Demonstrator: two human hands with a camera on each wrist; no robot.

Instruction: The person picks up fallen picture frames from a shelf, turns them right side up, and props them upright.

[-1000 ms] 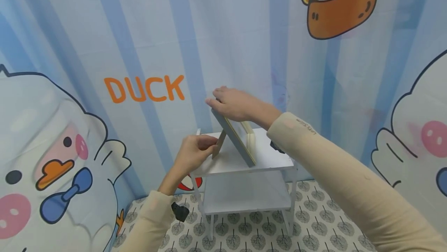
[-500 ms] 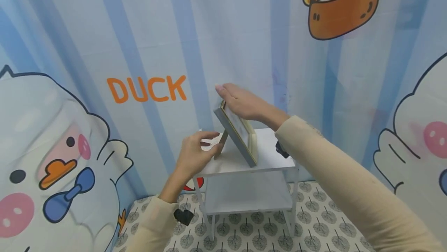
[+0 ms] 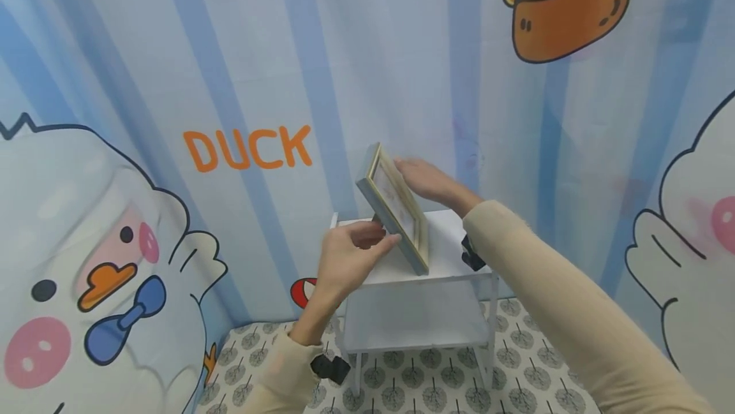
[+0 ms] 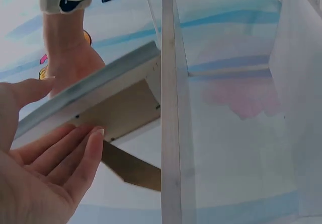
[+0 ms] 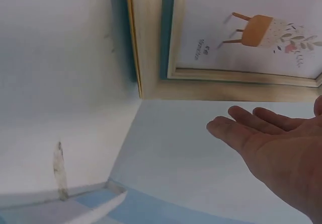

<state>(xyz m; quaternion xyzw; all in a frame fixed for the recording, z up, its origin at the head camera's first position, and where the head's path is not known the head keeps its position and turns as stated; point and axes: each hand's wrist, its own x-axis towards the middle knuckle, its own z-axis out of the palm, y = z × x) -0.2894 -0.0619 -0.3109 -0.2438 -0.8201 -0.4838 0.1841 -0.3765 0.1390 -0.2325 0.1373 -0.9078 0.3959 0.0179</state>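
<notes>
A picture frame (image 3: 396, 200) with a pale wooden border stands tilted on the upper shelf of a small white rack. My left hand (image 3: 351, 254) holds its near left side, thumb at the front edge and fingers behind. From the left wrist, those fingers lie against the brown backing (image 4: 121, 110), above a fold-out stand leg (image 4: 131, 168). My right hand (image 3: 427, 181) is at the frame's far side. In the right wrist view its fingers (image 5: 236, 133) reach out straight, close beside the border, and the picture (image 5: 256, 30) shows a plant in an orange legged pot.
The white rack (image 3: 453, 242) has a lower shelf (image 3: 413, 318) under the frame. Behind it hangs a striped blue curtain (image 3: 396, 50) printed with ducks. A tree-patterned floor covering (image 3: 413, 376) lies below, and a red and white ball shape (image 3: 301, 291) shows at left.
My right hand has come off the frame's top and moved down to its far side. My left hand has shifted from the stand leg to the frame's near edge. The frame is turned slightly.
</notes>
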